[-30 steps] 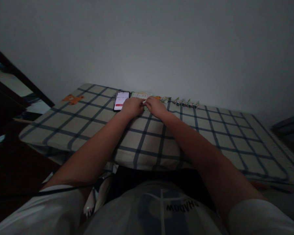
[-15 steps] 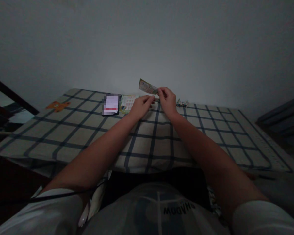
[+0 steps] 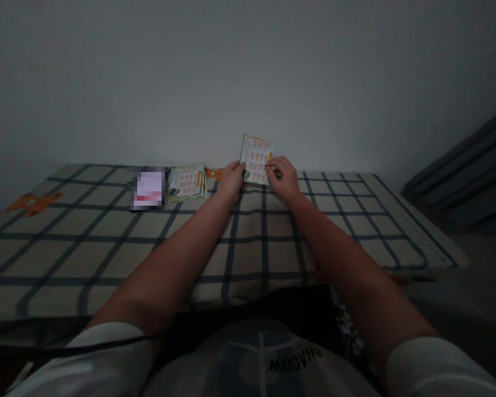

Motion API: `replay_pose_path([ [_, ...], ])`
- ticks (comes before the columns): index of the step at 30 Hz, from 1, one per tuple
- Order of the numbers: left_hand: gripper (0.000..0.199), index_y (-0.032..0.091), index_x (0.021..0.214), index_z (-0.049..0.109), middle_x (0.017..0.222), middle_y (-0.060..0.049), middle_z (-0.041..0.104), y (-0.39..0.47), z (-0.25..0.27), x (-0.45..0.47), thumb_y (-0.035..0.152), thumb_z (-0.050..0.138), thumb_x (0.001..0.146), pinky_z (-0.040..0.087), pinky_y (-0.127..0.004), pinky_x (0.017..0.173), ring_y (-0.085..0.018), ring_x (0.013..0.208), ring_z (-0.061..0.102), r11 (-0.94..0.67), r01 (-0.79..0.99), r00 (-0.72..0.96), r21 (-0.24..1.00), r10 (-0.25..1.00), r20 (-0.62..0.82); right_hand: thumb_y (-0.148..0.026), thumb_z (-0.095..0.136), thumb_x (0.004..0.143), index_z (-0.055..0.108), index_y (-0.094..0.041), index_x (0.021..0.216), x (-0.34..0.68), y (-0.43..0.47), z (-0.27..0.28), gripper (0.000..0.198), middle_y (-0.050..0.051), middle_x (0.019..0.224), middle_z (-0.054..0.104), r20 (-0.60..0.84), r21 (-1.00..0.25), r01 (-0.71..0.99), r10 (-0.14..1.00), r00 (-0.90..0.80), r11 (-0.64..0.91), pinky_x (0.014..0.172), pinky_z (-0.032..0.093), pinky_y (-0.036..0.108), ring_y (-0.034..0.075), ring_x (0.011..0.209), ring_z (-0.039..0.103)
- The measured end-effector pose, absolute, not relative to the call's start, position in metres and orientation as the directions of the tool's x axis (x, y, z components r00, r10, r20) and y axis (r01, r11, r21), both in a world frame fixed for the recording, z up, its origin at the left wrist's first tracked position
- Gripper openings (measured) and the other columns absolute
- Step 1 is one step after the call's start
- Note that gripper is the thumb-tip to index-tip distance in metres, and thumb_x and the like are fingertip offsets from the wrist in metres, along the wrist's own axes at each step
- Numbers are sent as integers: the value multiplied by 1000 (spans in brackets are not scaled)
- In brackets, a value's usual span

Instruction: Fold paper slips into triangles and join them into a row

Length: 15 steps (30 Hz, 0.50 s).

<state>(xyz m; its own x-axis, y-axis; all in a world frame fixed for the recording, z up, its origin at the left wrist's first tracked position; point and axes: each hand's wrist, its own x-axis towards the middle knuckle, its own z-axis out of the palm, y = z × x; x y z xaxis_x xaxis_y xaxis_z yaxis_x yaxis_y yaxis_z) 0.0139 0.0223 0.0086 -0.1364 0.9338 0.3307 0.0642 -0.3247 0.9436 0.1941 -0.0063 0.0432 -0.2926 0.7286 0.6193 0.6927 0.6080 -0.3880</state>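
Note:
A printed leaflet (image 3: pixel 256 159) with rows of small calendar-like blocks stands tilted up in front of me, its printed face towards me. My left hand (image 3: pixel 232 179) grips its lower left edge, thumb in front. My right hand (image 3: pixel 283 175) is closed at the right edge, with thumb and fingertips pinched on the leaflet. To the left of my left hand, a small stack of similar leaflets (image 3: pixel 186 182) lies on the checked tablecloth (image 3: pixel 248 231), its edges slightly fanned.
A phone with a lit, blurred screen (image 3: pixel 149 188) lies left of the stack. Orange bear figures (image 3: pixel 33 204) show on the cloth at the far left and behind my left hand. A plain wall (image 3: pixel 248 71) rises behind the table.
The leaflet was seen tilted with one flap raised in my right hand; now its face is turned flat towards me. The view has shifted, so phone and stack appear farther left.

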Motion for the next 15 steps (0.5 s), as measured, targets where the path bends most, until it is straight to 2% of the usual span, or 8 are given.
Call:
replay_pose_path([
  [2, 30, 16, 110, 68, 106, -9, 77, 19, 5, 18, 34, 51, 92, 57, -35, 87, -20, 94, 71, -322, 20, -208, 947, 925, 319, -29, 39, 99, 60, -18, 130, 194, 1, 42, 38, 17, 137, 58, 601, -541, 686, 794, -90, 487, 92, 53, 34, 21, 124, 57],
  [4, 30, 17, 107, 69, 105, -9, 76, 15, 3, 18, 36, 53, 91, 56, -34, 89, -20, 96, 70, -326, 58, -204, 944, 921, 331, -27, 43, 98, 48, -16, 143, 192, 10, 40, 47, 19, 142, 54, 513, -695, 612, 857, 54, 378, 89, 55, 32, 19, 117, 61],
  [6, 29, 17, 103, 70, 102, -8, 76, 13, 2, 16, 38, 53, 90, 56, -34, 87, -21, 95, 69, -322, 122, -186, 939, 922, 341, -29, 44, 99, 42, -15, 147, 192, 19, 36, 51, 18, 134, 60, 355, -832, 468, 934, 36, 298, 83, 56, 31, 18, 104, 67],
  [9, 29, 18, 100, 70, 99, -8, 75, 10, 0, 12, 40, 56, 89, 55, -35, 87, -21, 93, 68, -356, 144, -120, 923, 920, 373, -28, 44, 99, 47, -15, 139, 194, 27, 29, 42, 14, 118, 69, 208, -930, 300, 977, -45, 211, 78, 57, 30, 17, 93, 70],
  [12, 26, 18, 91, 69, 93, -7, 73, 6, -3, 8, 42, 59, 85, 54, -35, 84, -20, 89, 66, -358, 155, -71, 921, 926, 371, -26, 50, 96, 52, -19, 123, 197, 29, 23, 27, 7, 102, 71, 202, -957, 214, 979, 1, 197, 74, 56, 28, 15, 83, 68],
  [15, 24, 18, 82, 67, 81, -3, 68, 2, -5, 4, 43, 64, 81, 53, -35, 79, -19, 80, 63, -351, 208, -54, 913, 928, 369, -22, 55, 91, 52, -21, 104, 197, 29, 19, 13, -1, 83, 66, 165, -984, 71, 986, 13, 163, 67, 53, 26, 14, 71, 65],
])
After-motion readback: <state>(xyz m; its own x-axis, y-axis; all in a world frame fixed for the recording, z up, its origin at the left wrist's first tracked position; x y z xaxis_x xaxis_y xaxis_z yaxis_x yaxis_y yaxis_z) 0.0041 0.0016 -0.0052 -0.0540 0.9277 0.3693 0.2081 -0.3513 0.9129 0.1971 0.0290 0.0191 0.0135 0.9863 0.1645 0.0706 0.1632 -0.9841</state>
